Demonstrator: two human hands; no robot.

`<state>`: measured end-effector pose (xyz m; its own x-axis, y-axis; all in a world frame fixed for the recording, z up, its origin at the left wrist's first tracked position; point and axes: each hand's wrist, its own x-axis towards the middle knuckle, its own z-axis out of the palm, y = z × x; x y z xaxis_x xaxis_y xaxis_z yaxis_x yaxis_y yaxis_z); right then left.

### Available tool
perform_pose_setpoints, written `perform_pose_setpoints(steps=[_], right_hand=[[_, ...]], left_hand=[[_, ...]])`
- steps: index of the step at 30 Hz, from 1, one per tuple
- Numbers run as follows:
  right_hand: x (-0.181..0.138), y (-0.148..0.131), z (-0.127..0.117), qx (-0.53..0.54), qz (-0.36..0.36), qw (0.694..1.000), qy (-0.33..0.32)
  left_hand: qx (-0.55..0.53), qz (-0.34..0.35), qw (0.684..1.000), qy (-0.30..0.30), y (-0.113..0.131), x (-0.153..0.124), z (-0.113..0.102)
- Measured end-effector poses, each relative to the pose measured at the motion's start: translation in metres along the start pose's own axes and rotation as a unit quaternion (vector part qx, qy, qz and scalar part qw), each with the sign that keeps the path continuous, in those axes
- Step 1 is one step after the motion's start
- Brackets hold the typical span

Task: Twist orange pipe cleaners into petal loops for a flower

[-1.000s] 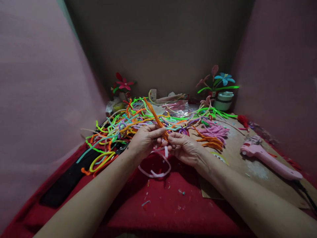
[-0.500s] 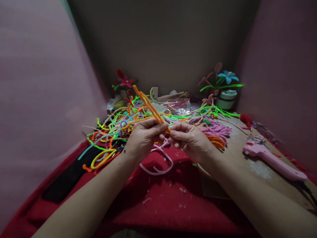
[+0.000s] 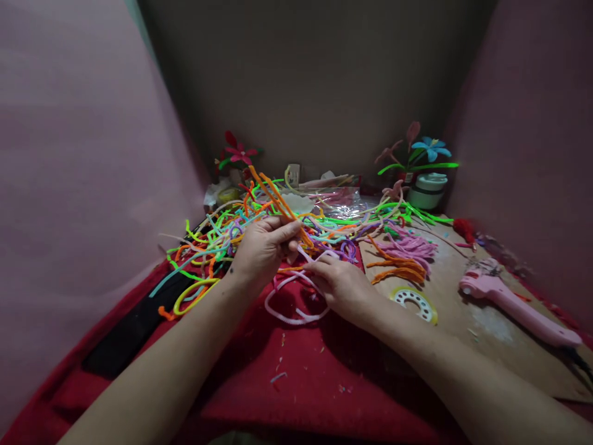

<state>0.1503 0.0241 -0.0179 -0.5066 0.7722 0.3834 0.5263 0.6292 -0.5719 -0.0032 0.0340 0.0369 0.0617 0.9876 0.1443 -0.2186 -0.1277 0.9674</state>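
Note:
My left hand (image 3: 266, 250) is closed on a few orange pipe cleaners (image 3: 278, 196), pinched between thumb and fingers. Their free ends point up and to the left, slightly spread. Lower and to the right, my right hand (image 3: 345, 287) has its fingers bent together at a pale pink pipe cleaner (image 3: 299, 322) that curls in loops on the red cloth. The fingertips are partly hidden, but a pale strand runs into them. Behind both hands spreads a tangled heap of pipe cleaners (image 3: 222, 238) in many colours.
On the brown board (image 3: 491, 321) at right lie a pink glue gun (image 3: 519, 303), a tape roll (image 3: 424, 303), orange strips (image 3: 401, 269) and a pink bundle (image 3: 410, 244). Behind stand a blue flower (image 3: 430, 148), a lidded jar (image 3: 426, 190) and a red flower (image 3: 241, 153).
My right hand has left the orange pipe cleaners and moved down to the pale pink one. The orange ends have spread slightly apart. The tape roll and orange strips now show more fully.

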Motion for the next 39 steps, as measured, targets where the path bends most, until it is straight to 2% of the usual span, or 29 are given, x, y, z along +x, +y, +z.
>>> perform_pose_setpoints(steps=[2,3,4,6,8,10,12,14,17,21,23,27,29,32,34,36,39], right_hand=[[0.002,-0.004,-0.004,0.138,0.026,0.989,0.052],[0.003,-0.006,-0.007,0.220,0.061,0.971,0.073],[0.004,-0.008,-0.010,0.307,0.107,0.942,0.080],[0.007,-0.010,-0.014,0.460,0.193,0.864,0.069],[0.009,-0.010,-0.018,0.557,0.233,0.796,0.044],[0.009,-0.009,-0.019,0.599,0.232,0.766,0.030],[0.008,-0.010,-0.019,0.604,0.209,0.769,0.021],[0.007,-0.011,-0.020,0.578,0.197,0.792,0.016],[0.006,-0.013,-0.020,0.523,0.212,0.825,0.010],[0.006,-0.012,-0.017,0.482,0.228,0.846,0.028],[0.006,-0.011,-0.015,0.442,0.222,0.868,0.047],[0.002,-0.008,-0.010,0.288,0.154,0.939,0.111],[0.001,-0.007,-0.009,0.236,0.132,0.954,0.129],[0.001,-0.007,-0.008,0.228,0.131,0.955,0.134],[0.003,-0.007,-0.009,0.261,0.144,0.947,0.119],[0.005,-0.008,-0.011,0.334,0.165,0.924,0.085],[0.007,-0.010,-0.016,0.453,0.187,0.871,0.032]], left_hand=[[0.014,-0.019,1.000,-0.012,-0.003,-0.002,0.001],[0.018,-0.027,0.999,-0.015,-0.004,-0.003,0.002],[0.020,-0.033,0.999,-0.016,-0.005,-0.004,0.003],[0.015,-0.036,0.999,-0.019,-0.007,-0.005,0.005],[0.006,-0.035,0.999,-0.019,-0.007,-0.005,0.006],[0.008,-0.035,0.999,-0.013,-0.007,-0.006,0.006],[0.021,-0.042,0.999,-0.011,-0.007,-0.006,0.007],[0.039,-0.055,0.998,-0.021,-0.006,-0.007,0.007],[0.067,-0.069,0.994,-0.044,-0.006,-0.008,0.008],[0.108,-0.073,0.989,-0.077,-0.006,-0.010,0.010],[0.127,-0.069,0.987,-0.069,-0.006,-0.011,0.012],[0.150,-0.066,0.986,-0.019,-0.007,-0.014,0.016],[0.152,-0.069,0.986,-0.016,-0.007,-0.014,0.017],[0.127,-0.078,0.989,-0.007,-0.006,-0.011,0.015],[0.097,-0.084,0.992,0.007,-0.006,-0.009,0.012],[0.079,-0.083,0.993,0.011,-0.007,-0.006,0.010],[0.079,-0.088,0.993,-0.014,-0.009,-0.004,0.006]])
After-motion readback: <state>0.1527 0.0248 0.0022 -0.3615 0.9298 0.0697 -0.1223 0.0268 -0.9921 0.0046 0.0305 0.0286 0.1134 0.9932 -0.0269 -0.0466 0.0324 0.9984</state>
